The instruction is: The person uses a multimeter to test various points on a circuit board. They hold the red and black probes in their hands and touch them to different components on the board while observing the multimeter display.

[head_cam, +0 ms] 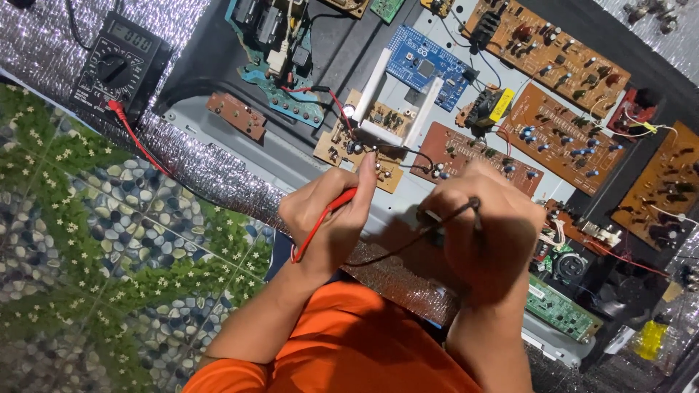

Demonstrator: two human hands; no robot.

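My left hand (331,218) grips a red test probe (341,202), its tip pointing up at a small tan circuit board (362,138) with white plastic bars across it. My right hand (484,236) is closed around a black test probe (466,207), held beside a brown circuit board (466,153). A red lead (138,149) runs from the left probe to a black multimeter (120,62) at the upper left. A black lead (397,247) hangs between my two hands.
Several more boards lie on the grey panel (291,171): a blue one (429,69), large brown ones (561,54) (564,138) (662,189) and a green strip (561,309). Silver foil matting (211,171) edges the panel. A patterned pebble floor (109,240) lies to the left.
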